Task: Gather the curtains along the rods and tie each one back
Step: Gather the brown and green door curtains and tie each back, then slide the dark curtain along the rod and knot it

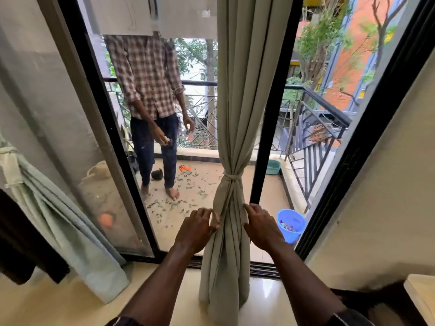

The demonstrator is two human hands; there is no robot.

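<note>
A beige curtain (pixel 244 97) hangs gathered in the middle of the open doorway, bound by a tie-back band (pixel 231 177) of the same cloth. Below the band, my left hand (pixel 197 228) pinches the curtain's left edge with curled fingers. My right hand (pixel 262 225) grips the folds on the right side at the same height. A second, pale green curtain (pixel 58 222) hangs at the far left, bunched with a light tie (pixel 10 165) around it.
A person in a checked shirt (pixel 150 90) stands barefoot on the balcony behind the glass door (pixel 77 137). Leaves, orange gloves (pixel 186 169) and a black pot (pixel 157 174) lie on the balcony floor. A blue bucket (pixel 290 223) stands at right by the black door frame (pixel 270 137).
</note>
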